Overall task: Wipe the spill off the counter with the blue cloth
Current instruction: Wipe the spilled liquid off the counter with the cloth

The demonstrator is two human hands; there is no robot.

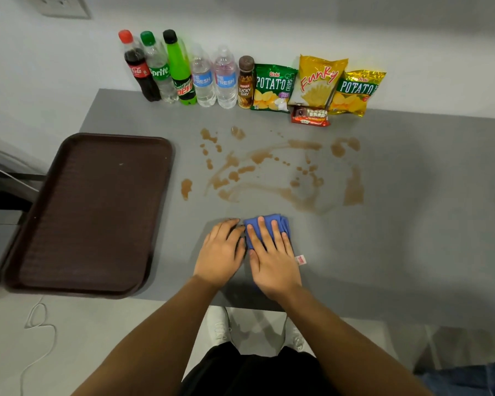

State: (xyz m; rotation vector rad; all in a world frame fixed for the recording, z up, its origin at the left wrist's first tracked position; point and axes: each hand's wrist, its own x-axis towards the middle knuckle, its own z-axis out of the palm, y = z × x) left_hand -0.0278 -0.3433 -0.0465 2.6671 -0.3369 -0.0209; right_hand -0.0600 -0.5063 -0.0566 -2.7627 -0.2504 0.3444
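**While the cloth waits short of the spill, both hands sit low in the frame**

Person at a grey counter (397, 224). Blue cloth (269, 221), folded into a small pad, lies at lower centre of the frame. Right hand (272, 261) is pressed flat on top of it, fingers spread and pointing up-frame; it pins the cloth but does not pinch it. Left hand (222, 252) rests palm-down on bare counter just beside the cloth's left edge, fingertips touching or nearly touching the fabric; which one cannot be told. Hands are side by side, close together, neither closed into a fist. A small white tag (301, 260) pokes out at the cloth's lower right.

Brown spill (269, 172) lies directly up-frame of the hands, at centre. Its long axis runs left to right, wider than the cloth by a good margin, in streaks and scattered drops. Nearest streak sits near the cloth's upper edge, a strip of dry counter between them. The right hand, already on the cloth, is the nearer one to work with.

Judgement: wiping not yet begun. Push goes up-frame, then sweeps sideways along the spill's length.

Dark tray (55, 195) at left, apart from the spill. Bottles (180, 72) and snack bags (317, 84) line the wall at top, just beyond the farthest drops.
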